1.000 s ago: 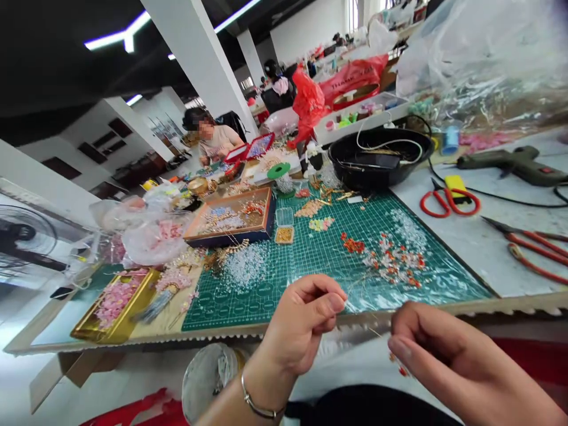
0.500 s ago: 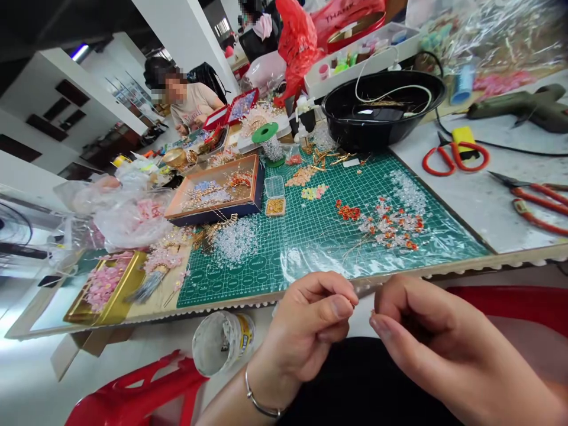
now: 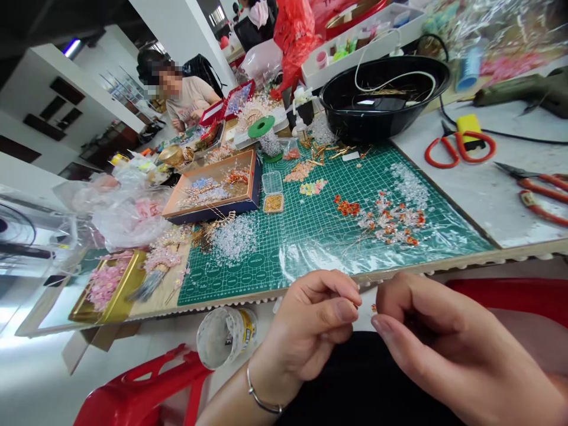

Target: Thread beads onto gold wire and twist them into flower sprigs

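Above my lap, just off the table's front edge, my left hand (image 3: 317, 325) pinches thumb against forefinger; whatever lies between them is too small to make out. Facing it, a short gap away, my right hand (image 3: 444, 337) is also closed in a pinch. A tiny orange piece (image 3: 374, 307) shows at its fingertips. On the green cutting mat (image 3: 275, 266) beyond lie red-orange beads (image 3: 347, 206) and a bunch of clear-and-orange beaded sprigs on thin wires (image 3: 393, 222). Clear beads (image 3: 409, 184) are scattered behind the sprigs.
More clear beads (image 3: 233, 239) lie left, beside an open box (image 3: 213, 210) of ornaments and a small case of gold beads (image 3: 273, 203). A black basin (image 3: 384, 118), red-handled scissors (image 3: 459, 151) and pliers (image 3: 539, 189) stand right. A co-worker (image 3: 189, 97) sits across.
Both hands keep their pinches almost in place. The orange piece at my right fingertips now shows more plainly. The camera view has shifted slightly.
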The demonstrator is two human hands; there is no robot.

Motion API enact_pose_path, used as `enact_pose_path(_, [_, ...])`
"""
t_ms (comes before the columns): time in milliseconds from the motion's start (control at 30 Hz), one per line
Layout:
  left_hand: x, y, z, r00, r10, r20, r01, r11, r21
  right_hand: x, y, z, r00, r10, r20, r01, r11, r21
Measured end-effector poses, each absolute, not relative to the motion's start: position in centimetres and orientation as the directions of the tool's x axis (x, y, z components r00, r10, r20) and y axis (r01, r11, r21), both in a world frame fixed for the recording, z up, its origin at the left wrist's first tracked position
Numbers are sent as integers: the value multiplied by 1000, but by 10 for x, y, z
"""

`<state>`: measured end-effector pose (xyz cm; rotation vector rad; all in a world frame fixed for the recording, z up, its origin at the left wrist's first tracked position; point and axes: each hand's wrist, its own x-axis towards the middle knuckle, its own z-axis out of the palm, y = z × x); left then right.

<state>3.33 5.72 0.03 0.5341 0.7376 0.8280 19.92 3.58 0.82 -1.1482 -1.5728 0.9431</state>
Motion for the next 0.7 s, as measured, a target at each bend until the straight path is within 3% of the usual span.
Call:
enact_pose_path(133, [33,55,-3,426,854,-300,-396,474,786,201,36,6,-123,970,210,206,232,-951])
enact_pose_path(233, [28,54,0,316,946,-70,-200,138,970,202,37,2,-150,975,162,198,190,-962])
enact_pose_path(300, [24,53,5,283,955,95,7,-101,995,203,38,0,-179,978,111,200,147,-969])
enact_pose_path(467, [17,49,19,299,896,328,357,-423,833,204,36,0,-249,968,22,139,58,-989])
enact_pose_path(600, [13,45,21,368,806,464,434,-590,680,206,31,-3,-257,966,-11,157,30,-987])
enact_pose_path(700, [9,43,25,413,779,472,420,-622,660,206,25,-9,-253,967,-34,199,17,-980])
